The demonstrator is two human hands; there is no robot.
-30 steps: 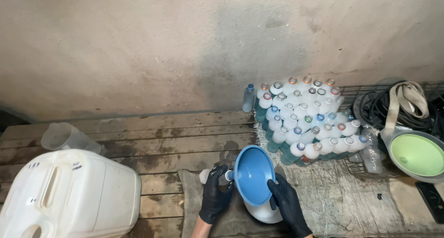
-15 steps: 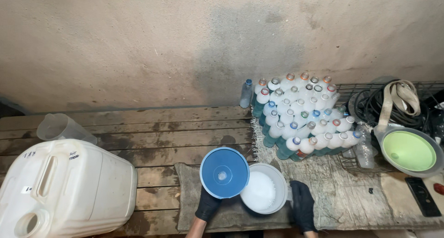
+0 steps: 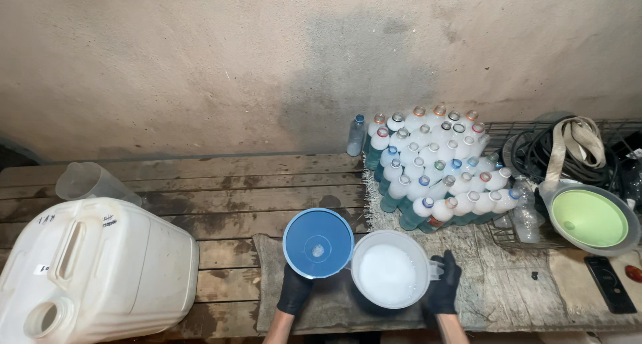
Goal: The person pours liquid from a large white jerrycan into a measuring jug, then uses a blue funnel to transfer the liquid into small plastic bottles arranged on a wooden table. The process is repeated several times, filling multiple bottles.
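Worn on the head, looking steeply down and forward over a wooden bench (image 3: 200, 183) toward a plaster wall (image 3: 234, 56) filling the upper half. Set fairly near: left hand (image 3: 294, 292) and right hand (image 3: 444, 285) enter at the bottom edge, forearms cut off. Only one view here, spanning from a white jerrycan (image 3: 93, 270) at left to a green funnel (image 3: 588, 218) at right.

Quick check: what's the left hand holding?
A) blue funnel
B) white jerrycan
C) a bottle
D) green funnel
A: the gloved left hand grips the blue funnel from below, beside the jug held by the right hand.
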